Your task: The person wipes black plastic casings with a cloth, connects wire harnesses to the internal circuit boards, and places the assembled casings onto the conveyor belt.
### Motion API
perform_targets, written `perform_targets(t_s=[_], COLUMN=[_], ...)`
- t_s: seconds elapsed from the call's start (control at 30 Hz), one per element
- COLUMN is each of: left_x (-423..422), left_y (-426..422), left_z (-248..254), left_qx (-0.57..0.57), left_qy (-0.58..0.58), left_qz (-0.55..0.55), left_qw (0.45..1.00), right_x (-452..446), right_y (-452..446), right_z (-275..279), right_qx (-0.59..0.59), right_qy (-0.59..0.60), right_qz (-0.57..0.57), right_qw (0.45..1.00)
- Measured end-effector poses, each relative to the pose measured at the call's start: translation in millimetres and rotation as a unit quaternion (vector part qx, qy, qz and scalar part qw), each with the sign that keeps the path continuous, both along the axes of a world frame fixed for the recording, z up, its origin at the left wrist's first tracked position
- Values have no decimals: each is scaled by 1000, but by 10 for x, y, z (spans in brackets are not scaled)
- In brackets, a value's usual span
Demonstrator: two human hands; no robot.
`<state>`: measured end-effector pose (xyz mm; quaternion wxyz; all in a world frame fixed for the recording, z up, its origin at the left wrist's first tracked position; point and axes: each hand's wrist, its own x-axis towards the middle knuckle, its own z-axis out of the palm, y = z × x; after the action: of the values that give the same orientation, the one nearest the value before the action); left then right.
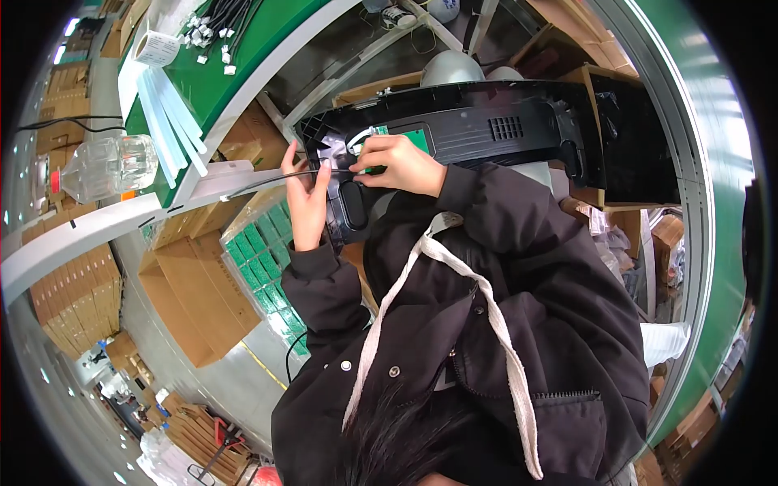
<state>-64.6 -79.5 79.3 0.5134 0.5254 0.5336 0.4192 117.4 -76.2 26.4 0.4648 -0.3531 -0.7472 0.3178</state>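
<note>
A long black plastic housing (pixel 470 125) lies across in front of me, with a green circuit board (pixel 415 138) at its left part. White wires (pixel 356 143) loop beside the board. My right hand (pixel 401 166) is closed in a pinch on a thin black cable (pixel 267 183) above the housing's left end. The cable runs left past my left hand (pixel 308 206), its light tip hanging out beyond it. The left thumb and fingers are stretched and apart, with the cable crossing between them. Part of the cable at the right fingertips is hidden.
On the green bench (pixel 251 49) at upper left lie white-ended cables (pixel 212 36), a label roll (pixel 156 49) and pale strips (pixel 168 121). A clear bottle (pixel 109 166) stands near the edge. Below are a cardboard box (pixel 194 300) and stacked green boards (pixel 263 267).
</note>
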Motion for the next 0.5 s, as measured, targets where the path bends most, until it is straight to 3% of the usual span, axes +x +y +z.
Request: perform_targets(t_s=[0.23,0.5], left_x=[-12,-78], left_y=[81,172], left_z=[-113,-206], left_qx=[40,94], left_qy=[51,275], left_qz=[-33,-20], left_qw=[997,957], right_x=[-96,-179], right_y=[99,125], right_z=[-200,-287], right_qx=[69,58], right_qy=[-17,-28], right_qz=[-12,11], right_qw=[997,998])
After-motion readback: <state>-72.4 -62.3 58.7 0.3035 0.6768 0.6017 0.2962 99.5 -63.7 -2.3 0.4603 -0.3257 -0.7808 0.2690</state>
